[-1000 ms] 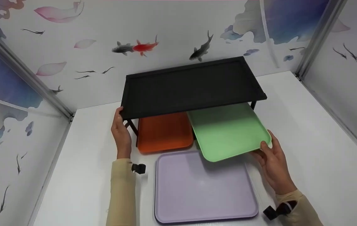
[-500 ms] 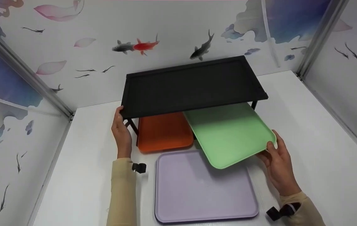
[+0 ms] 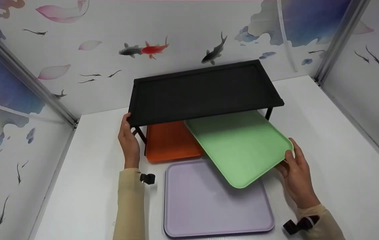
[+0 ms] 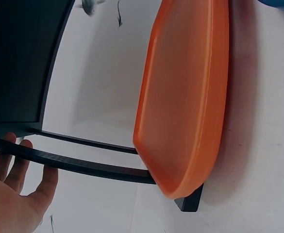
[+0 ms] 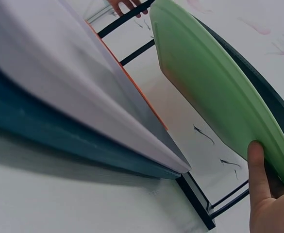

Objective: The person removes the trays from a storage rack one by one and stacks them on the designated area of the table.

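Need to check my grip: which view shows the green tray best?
The head view: the whole green tray shows, half under the black rack, its corner held by the right hand. The right wrist view shows only its edge and underside; the left wrist view misses it.

Cream long sleeves (image 3: 127, 206) on both arms; small black, seemingly strapped cameras (image 3: 147, 179) at each wrist.

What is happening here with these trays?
A person's right hand holds a green tray by its corner, tilted, partly under a black rack. The left hand grips the rack's front left corner. An orange tray lies under the rack, and a purple tray lies in front on the white table.
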A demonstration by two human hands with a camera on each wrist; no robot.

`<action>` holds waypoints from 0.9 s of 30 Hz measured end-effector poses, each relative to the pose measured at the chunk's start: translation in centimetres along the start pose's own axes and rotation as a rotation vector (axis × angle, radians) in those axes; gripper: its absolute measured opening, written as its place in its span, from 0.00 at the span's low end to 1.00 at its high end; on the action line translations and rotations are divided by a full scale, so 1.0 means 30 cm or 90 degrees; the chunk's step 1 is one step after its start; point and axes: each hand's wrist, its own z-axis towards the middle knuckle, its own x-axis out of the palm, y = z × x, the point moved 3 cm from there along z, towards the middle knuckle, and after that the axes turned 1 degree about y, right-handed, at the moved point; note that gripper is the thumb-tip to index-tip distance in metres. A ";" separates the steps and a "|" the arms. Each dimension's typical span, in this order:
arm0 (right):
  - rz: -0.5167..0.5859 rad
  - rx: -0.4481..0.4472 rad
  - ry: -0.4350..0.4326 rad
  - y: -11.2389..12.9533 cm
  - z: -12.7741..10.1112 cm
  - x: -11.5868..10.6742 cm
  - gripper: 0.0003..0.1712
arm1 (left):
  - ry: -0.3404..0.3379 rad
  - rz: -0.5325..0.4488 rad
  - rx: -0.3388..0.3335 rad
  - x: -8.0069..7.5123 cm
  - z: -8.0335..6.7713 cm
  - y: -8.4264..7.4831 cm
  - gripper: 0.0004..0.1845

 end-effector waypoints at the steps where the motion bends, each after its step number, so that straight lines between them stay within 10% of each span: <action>1: 0.000 -0.001 0.000 0.000 0.000 -0.001 0.40 | 0.000 0.001 0.000 0.000 0.000 0.000 0.24; 27: 0.023 0.011 -0.041 -0.008 0.000 -0.009 0.30 | -0.002 0.001 0.004 -0.002 -0.003 -0.003 0.24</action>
